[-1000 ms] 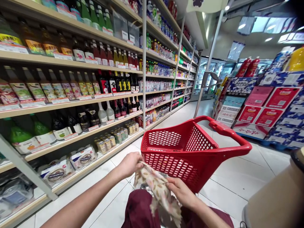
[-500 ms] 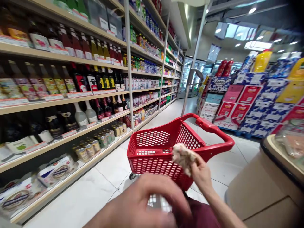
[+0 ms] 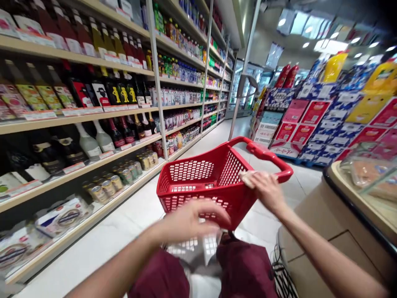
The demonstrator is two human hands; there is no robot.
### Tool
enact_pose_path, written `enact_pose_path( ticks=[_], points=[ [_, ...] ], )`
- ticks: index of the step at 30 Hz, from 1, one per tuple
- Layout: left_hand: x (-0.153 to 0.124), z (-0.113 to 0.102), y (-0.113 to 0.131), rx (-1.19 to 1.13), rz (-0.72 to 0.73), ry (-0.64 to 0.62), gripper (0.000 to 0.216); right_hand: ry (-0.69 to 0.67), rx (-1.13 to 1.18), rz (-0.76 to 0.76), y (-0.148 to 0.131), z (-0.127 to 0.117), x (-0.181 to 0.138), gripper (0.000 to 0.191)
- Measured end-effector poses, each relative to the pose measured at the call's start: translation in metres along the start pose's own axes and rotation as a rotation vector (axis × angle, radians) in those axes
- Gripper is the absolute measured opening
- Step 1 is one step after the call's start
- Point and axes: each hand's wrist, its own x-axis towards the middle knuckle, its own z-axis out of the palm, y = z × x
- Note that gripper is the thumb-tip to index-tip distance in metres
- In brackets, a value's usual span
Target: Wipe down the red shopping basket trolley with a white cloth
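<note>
A red plastic shopping cart (image 3: pixel 198 188) with perforated walls stands right in front of my knees, its handle toward the right. My right hand (image 3: pixel 268 191) is closed on a crumpled, pale cloth (image 3: pixel 247 179) and presses it on the cart's rim near the base of the handle. Most of the cloth is covered by my fingers. My left hand (image 3: pixel 194 219), a little blurred, hovers in front of the cart's near wall with its thumb and fingers apart and nothing in it.
Shelves (image 3: pixel 124 111) of bottles and cans run along the left. Stacked boxes (image 3: pixel 313 120) stand at the back right. A rounded counter (image 3: pixel 328 215) is close on my right, with cables (image 3: pixel 281 269) on the floor beside it. A metal pole (image 3: pixel 243 74) rises behind the cart.
My right hand has brought the cloth from in front of the cart's side up onto its rim by the handle. My left hand has moved forward, away from the camera.
</note>
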Motion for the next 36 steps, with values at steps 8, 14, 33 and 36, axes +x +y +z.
enact_pose_path(
  ticks=[8, 14, 33, 36],
  points=[
    [0.075, -0.027, -0.141, 0.634, -0.299, 0.572, 0.036, -0.094, 0.039, 0.02, -0.011, -0.001, 0.004, 0.035],
    [0.085, -0.024, -0.167, 0.872, -0.29, 0.446, 0.032, 0.004, -0.016, 0.122, 0.035, -0.016, -0.008, 0.032],
    [0.096, -0.029, -0.18, 0.946, -0.229, 0.474, 0.023, -0.023, -0.011, 0.066, -0.016, 0.014, -0.003, 0.035],
    [0.095, -0.03, -0.184, 0.938, -0.205, 0.499, 0.025, -0.012, -0.01, 0.07, -0.009, 0.012, -0.008, 0.033]
  ],
)
